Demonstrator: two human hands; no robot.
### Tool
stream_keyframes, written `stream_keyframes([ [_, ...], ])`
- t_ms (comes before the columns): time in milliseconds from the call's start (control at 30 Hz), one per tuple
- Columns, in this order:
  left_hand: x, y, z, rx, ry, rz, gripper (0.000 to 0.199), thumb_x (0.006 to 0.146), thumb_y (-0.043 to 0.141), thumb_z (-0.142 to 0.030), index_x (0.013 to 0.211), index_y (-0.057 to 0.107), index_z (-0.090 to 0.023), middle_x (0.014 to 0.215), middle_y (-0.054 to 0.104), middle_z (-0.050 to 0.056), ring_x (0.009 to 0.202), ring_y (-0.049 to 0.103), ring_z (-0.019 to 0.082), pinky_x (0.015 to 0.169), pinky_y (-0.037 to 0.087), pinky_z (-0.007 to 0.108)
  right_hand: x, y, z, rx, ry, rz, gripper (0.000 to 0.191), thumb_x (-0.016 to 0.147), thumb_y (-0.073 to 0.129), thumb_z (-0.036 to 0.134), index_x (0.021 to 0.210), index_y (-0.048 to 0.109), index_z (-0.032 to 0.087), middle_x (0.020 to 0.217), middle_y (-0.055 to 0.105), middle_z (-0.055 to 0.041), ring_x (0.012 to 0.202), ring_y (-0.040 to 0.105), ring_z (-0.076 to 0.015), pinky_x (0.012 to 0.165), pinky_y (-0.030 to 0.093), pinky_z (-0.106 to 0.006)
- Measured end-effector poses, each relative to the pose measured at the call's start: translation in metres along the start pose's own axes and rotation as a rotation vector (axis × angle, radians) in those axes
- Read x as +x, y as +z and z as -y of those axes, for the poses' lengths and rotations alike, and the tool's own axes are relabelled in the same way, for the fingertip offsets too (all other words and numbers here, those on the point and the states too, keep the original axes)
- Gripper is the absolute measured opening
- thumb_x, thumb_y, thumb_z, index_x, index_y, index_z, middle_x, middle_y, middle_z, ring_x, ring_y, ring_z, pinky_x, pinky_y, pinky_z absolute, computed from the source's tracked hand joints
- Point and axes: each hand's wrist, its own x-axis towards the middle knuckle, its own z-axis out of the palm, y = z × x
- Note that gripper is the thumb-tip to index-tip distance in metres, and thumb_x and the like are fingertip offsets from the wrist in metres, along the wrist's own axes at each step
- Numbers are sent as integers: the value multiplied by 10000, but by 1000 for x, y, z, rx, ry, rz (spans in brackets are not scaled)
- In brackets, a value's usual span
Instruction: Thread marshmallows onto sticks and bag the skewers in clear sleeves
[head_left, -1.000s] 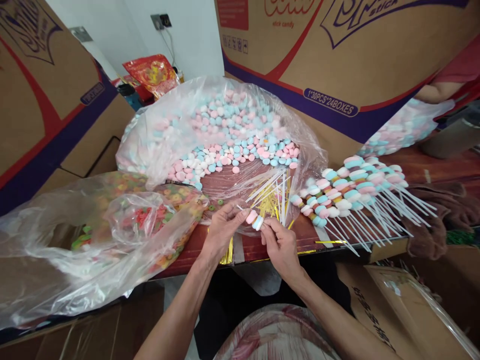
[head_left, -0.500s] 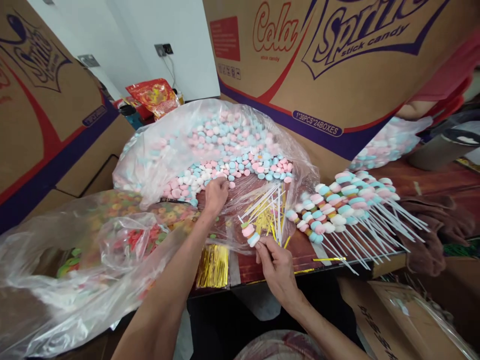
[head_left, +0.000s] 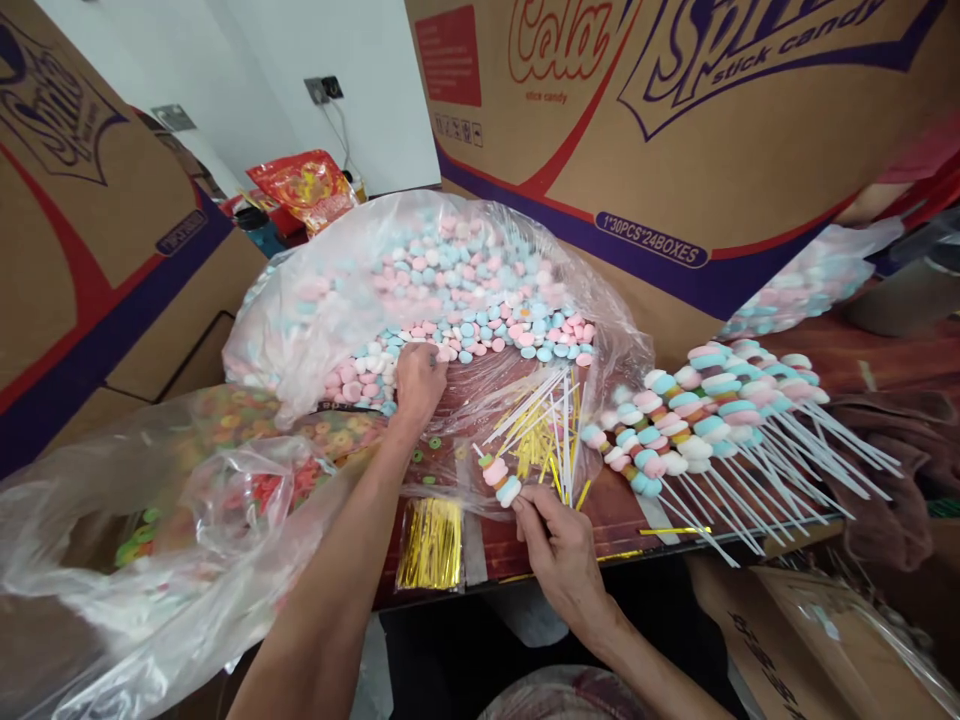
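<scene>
My left hand (head_left: 420, 382) reaches to the front edge of the pink, blue and white marshmallows (head_left: 480, 328) spilling from a large clear bag (head_left: 300, 290). Its fingers are curled together, and whatever they hold is hidden. My right hand (head_left: 559, 540) pinches the lower end of a candy skewer (head_left: 499, 480) with pink, blue and white marshmallows and a green ring near the tip. Just beyond that skewer lie white sticks (head_left: 566, 430) and gold twist ties (head_left: 536, 445). To the right, several finished-looking marshmallow skewers (head_left: 694, 410) are piled with their sticks toward me.
A clear bag of ring candies (head_left: 247, 480) spreads over the left side. A packet of gold ties (head_left: 431, 543) lies at the table's front edge. Large cartons (head_left: 540, 150) stand behind and at left. Part of a person's arm (head_left: 870, 203) shows at right.
My left hand has shifted slightly left along the marshmallows, its fingers still curled. The view has turned a little, so the skewer pile sits farther right. My right hand keeps its pinch.
</scene>
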Motion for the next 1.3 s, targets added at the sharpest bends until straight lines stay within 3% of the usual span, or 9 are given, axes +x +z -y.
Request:
stream_keyframes([
  [200,11,7,-11,142,-3,76,312,780,488,-59,1052,619,-137,1024,649,173,1023,591,311,853,430,396,1,1,-2,-9,-32,-9,211,976,452,197,794,559,201,619,495,37,572,479,-114,572,363,-222],
  [367,-7,-7,-16,-151,-54,45,343,716,604,-145,1054,668,-152,940,670,109,887,622,259,796,462,356,2,0,-1,0,-16,-19,216,973,456,210,780,553,206,605,498,37,568,480,-117,567,365,-225],
  [500,-48,-27,-16,-575,-85,375,223,737,674,-360,858,719,-177,709,646,27,627,570,176,622,441,298,1,-2,1,36,12,-30,225,968,464,225,766,561,207,596,499,36,564,478,-117,557,365,-223],
  [567,-71,-35,-16,-527,-2,478,205,775,657,-383,813,728,-195,685,612,17,625,547,168,616,430,291,1,-3,2,47,24,-26,235,969,465,238,755,557,208,590,495,37,559,473,-118,553,363,-223],
  [700,-105,-37,-15,-230,199,310,186,859,533,-215,806,711,-207,783,541,44,759,536,183,713,440,293,1,-4,3,40,41,-9,247,977,460,257,754,556,209,590,492,38,554,461,-116,554,359,-226],
  [833,-117,-33,-15,-220,274,323,293,892,423,-113,996,683,-202,893,528,59,783,522,172,718,447,276,1,-4,2,35,47,-12,254,979,464,262,748,555,207,603,498,35,567,468,-117,565,364,-229],
  [1000,-116,-40,-18,-228,243,338,234,877,483,-136,935,701,-199,841,553,54,804,543,194,745,448,304,0,-4,2,32,42,-4,251,977,466,263,745,549,211,606,500,34,569,472,-121,564,362,-232],
  [1167,-119,-42,-19,-238,177,316,262,842,549,-177,1067,680,-210,923,638,65,866,582,223,787,456,334,0,-5,4,18,15,8,255,972,459,246,727,524,215,604,498,37,571,469,-119,570,366,-231],
  [1300,-124,-38,-17,-408,83,267,246,817,572,-188,1043,665,-210,972,666,63,910,595,210,810,462,324,0,-5,3,4,10,7,254,974,457,254,731,522,215,607,498,36,575,475,-120,573,366,-233],
])
